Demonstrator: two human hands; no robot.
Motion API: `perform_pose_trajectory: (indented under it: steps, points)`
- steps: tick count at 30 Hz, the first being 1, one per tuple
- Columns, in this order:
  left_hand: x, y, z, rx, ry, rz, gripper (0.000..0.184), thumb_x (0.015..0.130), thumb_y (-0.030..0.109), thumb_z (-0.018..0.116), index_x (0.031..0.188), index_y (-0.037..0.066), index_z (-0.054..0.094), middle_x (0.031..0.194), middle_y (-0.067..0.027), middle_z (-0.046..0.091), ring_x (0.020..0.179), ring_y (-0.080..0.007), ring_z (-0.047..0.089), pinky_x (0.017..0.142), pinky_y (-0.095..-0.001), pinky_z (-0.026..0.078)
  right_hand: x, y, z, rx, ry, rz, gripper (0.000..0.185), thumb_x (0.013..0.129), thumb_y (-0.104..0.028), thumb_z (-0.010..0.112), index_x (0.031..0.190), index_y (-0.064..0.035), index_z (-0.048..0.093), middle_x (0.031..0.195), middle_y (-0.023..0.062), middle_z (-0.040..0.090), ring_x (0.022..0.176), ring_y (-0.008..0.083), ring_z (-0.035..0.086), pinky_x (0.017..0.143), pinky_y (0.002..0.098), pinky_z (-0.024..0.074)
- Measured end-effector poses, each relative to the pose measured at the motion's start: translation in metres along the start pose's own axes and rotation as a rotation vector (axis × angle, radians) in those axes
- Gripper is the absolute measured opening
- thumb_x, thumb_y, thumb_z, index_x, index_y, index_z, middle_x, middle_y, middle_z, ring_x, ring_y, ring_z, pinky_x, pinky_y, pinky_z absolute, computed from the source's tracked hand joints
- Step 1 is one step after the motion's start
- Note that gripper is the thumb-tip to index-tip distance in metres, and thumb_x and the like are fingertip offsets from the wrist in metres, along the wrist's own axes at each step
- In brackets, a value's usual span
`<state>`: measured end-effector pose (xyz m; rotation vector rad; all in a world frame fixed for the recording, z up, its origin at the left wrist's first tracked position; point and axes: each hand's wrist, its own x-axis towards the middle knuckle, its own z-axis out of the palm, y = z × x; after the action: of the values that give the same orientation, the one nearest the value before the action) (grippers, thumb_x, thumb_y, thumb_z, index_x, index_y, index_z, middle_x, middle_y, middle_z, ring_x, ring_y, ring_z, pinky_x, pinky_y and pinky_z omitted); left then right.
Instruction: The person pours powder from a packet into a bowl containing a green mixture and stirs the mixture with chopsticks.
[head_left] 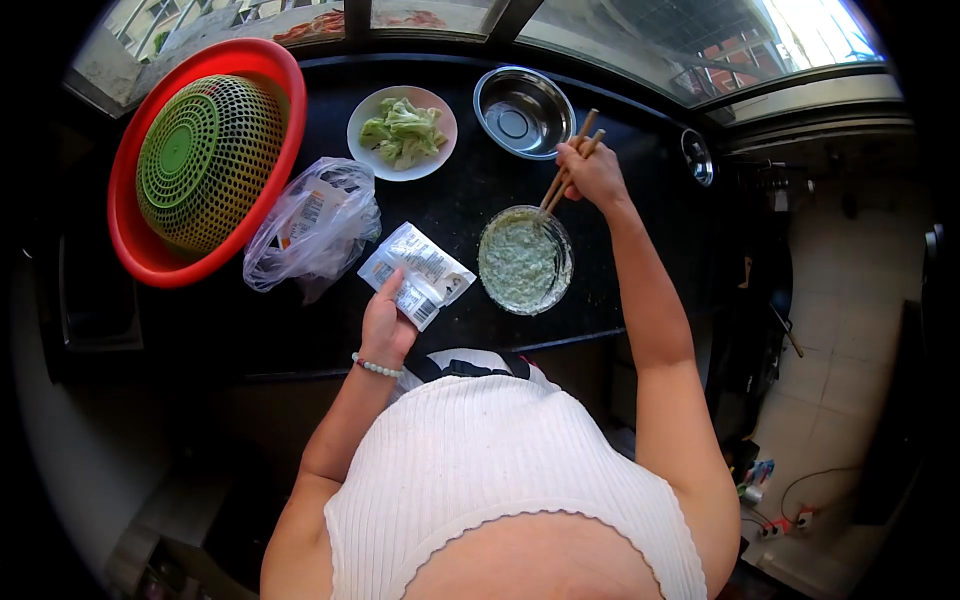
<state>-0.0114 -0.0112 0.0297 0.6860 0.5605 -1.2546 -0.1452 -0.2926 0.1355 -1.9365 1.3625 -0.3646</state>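
My right hand [594, 172] grips a pair of wooden chopsticks [553, 190], their lower ends at the far rim of a glass bowl. Inside this glass bowl [571, 262] is a pale green, lumpy mixture [522, 262]. My left hand [388, 322], wearing a beaded bracelet, is closed on a white printed packet [420, 270] to the left of the bowl. The packet's print is too small to read. Beyond it stands a white plate [362, 118] with pale green leafy vegetable pieces [404, 133].
A steel bowl [522, 112] stands by the window, with a smaller metal dish [697, 157] to its right. On the left, a green strainer basket [205, 160] sits upside down in a red basin [125, 215]. A clear plastic bag [318, 225] lies beside the packet on the black counter [650, 300].
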Motion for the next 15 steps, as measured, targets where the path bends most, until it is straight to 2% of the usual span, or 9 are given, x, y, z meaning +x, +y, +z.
perform_pose_trajectory:
  steps: [2,4,7,8,10,15]
  points:
    - [0.001,-0.001,-0.002,0.000,-0.002,0.008,0.038,0.100,0.015,0.048,0.134,0.001,0.042,0.133,-0.0163,0.053,0.123,-0.0324,0.053,0.105,-0.0514,0.042,-0.015,-0.010,0.015,0.063,-0.230,-0.185,0.020,0.094,-0.020,0.060,0.084,-0.0027,0.063,0.066,0.0016,0.059,0.053,0.0071,0.056,0.049,0.0204,0.0484]
    - [-0.001,-0.001,-0.005,0.004,0.002,0.014,0.038,0.099,0.015,0.049,0.134,0.001,0.043,0.133,-0.0160,0.054,0.123,-0.0323,0.053,0.105,-0.0516,0.042,-0.036,-0.017,0.007,-0.174,-0.409,-0.497,0.019,0.096,-0.017,0.059,0.085,-0.0020,0.064,0.069,0.0006,0.059,0.057,0.0053,0.056,0.051,0.0185,0.0480]
    - [-0.004,-0.003,-0.005,0.004,0.008,0.015,0.038,0.099,0.015,0.050,0.134,0.001,0.044,0.132,-0.0155,0.055,0.123,-0.0319,0.054,0.105,-0.0512,0.042,-0.070,-0.014,-0.027,0.124,-0.247,-0.236,0.016,0.094,-0.014,0.061,0.086,-0.0005,0.065,0.065,0.0017,0.060,0.051,0.0074,0.055,0.049,0.0203,0.0442]
    - [-0.003,-0.002,-0.004,0.003,0.006,0.012,0.038,0.099,0.014,0.050,0.133,0.001,0.044,0.132,-0.0159,0.055,0.122,-0.0319,0.054,0.104,-0.0508,0.043,-0.077,-0.010,-0.040,0.152,-0.153,-0.164,0.017,0.094,-0.014,0.061,0.086,0.0009,0.065,0.067,0.0012,0.061,0.052,0.0058,0.056,0.047,0.0181,0.0458]
    - [0.001,-0.002,-0.003,0.014,-0.010,0.002,0.037,0.099,0.013,0.050,0.133,0.000,0.044,0.131,-0.0163,0.054,0.121,-0.0316,0.054,0.103,-0.0502,0.044,-0.086,0.012,-0.059,0.174,-0.057,-0.112,0.018,0.095,-0.014,0.059,0.086,0.0011,0.064,0.069,0.0025,0.060,0.053,0.0070,0.059,0.046,0.0184,0.0498]
    - [0.007,-0.006,-0.006,0.038,-0.043,-0.017,0.036,0.099,0.013,0.050,0.132,0.000,0.045,0.129,-0.0164,0.056,0.120,-0.0312,0.055,0.103,-0.0494,0.044,-0.115,0.069,-0.077,0.455,-0.004,0.062,0.019,0.098,-0.016,0.054,0.086,-0.0018,0.060,0.069,0.0049,0.061,0.052,0.0115,0.063,0.047,0.0218,0.0541]
